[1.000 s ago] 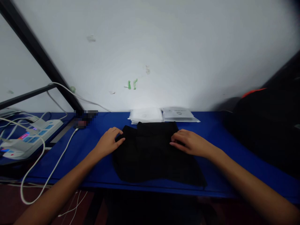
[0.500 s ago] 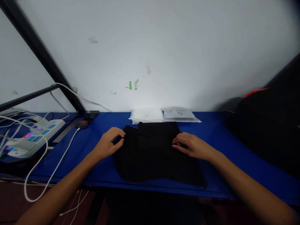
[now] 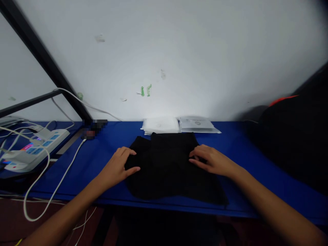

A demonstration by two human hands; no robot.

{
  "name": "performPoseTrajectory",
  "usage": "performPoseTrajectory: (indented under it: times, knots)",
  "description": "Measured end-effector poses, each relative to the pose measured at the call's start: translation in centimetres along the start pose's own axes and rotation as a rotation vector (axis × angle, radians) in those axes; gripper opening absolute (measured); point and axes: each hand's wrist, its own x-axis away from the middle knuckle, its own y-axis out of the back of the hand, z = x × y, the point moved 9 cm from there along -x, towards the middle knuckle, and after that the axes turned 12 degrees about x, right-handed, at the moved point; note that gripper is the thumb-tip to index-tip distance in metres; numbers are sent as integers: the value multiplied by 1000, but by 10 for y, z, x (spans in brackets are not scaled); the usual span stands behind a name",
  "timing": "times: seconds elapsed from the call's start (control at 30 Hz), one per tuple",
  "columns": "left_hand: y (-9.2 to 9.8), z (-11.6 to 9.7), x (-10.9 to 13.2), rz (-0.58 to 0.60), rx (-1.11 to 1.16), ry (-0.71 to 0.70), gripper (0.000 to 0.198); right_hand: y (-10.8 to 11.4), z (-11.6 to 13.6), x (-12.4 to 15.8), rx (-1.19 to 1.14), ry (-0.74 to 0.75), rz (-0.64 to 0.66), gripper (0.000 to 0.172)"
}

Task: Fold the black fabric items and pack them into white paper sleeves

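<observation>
From my remote seat I saw the black cloth (image 3: 169, 174) lying folded and rumpled on the blue worktop (image 3: 87, 167), near its front edge. My left hand (image 3: 120, 164) was at the cloth's left side, thumb and fingers spread apart. My right hand (image 3: 211, 160) rested by its right side, fingers curled; I could not tell whether that grip pinched any fabric. Beyond lay white plastic packets (image 3: 160, 125), and on the far left a power strip (image 3: 52, 143).

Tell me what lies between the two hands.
In the head view, black cloth lies between the left hand and the right hand, on the blue table.
</observation>
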Motion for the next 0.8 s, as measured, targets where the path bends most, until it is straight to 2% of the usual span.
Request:
performPoseTrajectory:
  times: [0.07, 0.2, 0.27, 0.33, 0.4, 0.47, 0.6, 0.73, 0.8]
  knots:
    - [0, 7, 1, 4, -22, 39, 40, 1, 0, 0, 19, 6, -12, 22]
    - [7, 5, -3, 32, 29, 54, 29, 3, 0, 1, 94, 13, -32, 23]
    - [13, 7, -7, 63, 162, 122, 28, 4, 1, 1, 111, 20, -34, 23]
    - [22, 14, -12, 61, 359, 254, 29, 5, 4, 1, 114, 31, -41, 23]
    - [33, 27, -16, -40, 578, 386, 29, 7, 11, 1, 114, 65, -54, 22]
    - [45, 42, -21, -224, 801, 459, 29, 8, 21, 0, 110, 116, -69, 20]
    - [50, 68, -32, -531, 1132, 474, 34, 1, 35, -1, 70, 171, -47, 20]
    - [45, 71, -47, -709, 1168, 365, 29, -2, 38, -3, 55, 175, -34, 21]
    - [47, 56, -52, -769, 1023, 255, 26, -2, 37, -3, 55, 173, -33, 21]
